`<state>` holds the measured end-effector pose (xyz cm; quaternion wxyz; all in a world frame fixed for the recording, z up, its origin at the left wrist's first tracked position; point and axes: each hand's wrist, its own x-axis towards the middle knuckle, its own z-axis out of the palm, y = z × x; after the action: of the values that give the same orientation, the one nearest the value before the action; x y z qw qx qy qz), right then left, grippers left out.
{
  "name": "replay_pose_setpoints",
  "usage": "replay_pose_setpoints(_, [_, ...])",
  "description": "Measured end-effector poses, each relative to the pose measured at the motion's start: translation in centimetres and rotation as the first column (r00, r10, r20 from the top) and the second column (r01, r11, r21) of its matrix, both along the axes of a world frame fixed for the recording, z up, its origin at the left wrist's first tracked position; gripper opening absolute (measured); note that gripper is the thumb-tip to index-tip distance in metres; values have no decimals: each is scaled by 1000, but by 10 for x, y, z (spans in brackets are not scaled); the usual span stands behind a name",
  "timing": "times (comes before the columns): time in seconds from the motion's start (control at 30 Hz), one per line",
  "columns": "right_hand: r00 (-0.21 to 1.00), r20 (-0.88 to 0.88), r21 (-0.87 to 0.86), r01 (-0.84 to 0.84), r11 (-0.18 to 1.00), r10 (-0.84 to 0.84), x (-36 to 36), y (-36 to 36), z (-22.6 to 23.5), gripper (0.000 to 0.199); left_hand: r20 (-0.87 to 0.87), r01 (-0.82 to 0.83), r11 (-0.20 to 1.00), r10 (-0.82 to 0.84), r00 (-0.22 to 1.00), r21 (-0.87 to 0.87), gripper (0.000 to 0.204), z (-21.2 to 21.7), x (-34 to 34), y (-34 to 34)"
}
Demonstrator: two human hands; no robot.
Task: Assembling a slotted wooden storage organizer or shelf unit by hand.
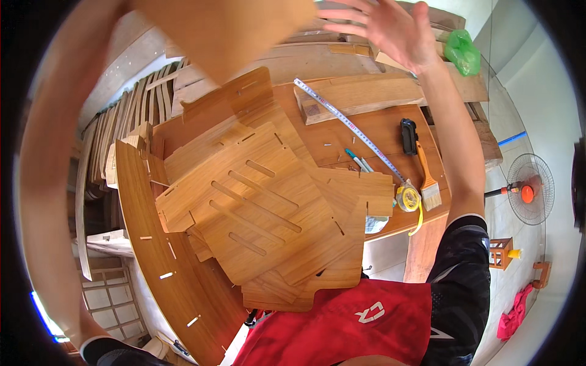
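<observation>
Panel handling in hand, by my reading: a plain wooden panel (226, 30), blurred, is up in the air over the far side of the desk (317, 146), clear of the stack. Left forearm reaches up to it at the left; left hand lies outside the view, so its grip cannot be told. Right hand (404, 35): released, fingers spread, just beside the panel's right edge, contact not certain.

Slotted panel (287, 186) lies on other cut panels toward the desk's near edge, close to the red shirt (366, 317). Tape measure (408, 199) and paintbrush (430, 183) sit by the right corner.

Judgement: next move calls for a steady hold and clearance from the stack.
</observation>
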<state>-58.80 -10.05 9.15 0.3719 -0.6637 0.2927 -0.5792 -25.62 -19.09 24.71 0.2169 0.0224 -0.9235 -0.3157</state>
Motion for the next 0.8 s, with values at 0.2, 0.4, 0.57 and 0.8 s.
replay_pose_setpoints(0.2, [819, -67, 109, 573, 812, -570, -5, 40, -11, 67, -22, -196, 980, 196, 980, -20, 68, -32, -90, 11])
replay_pose_setpoints(0.4, [670, -25, 436, 675, 595, -742, -137, 62, -92, 63, -44, -584, 728, 612, 789, -359, 54, -43, 46, -124])
replay_pose_setpoints(0.57, [457, -308, 483, 831, 277, -835, -252, 86, -165, 63, 159, -716, 414, 904, 398, -563, 74, -100, 212, -167])
replay_pose_setpoints(0.8, [370, -602, 256, 929, 268, -708, -316, 67, -223, 53, 384, -772, 373, 905, 182, -514, 109, -199, 291, -187])
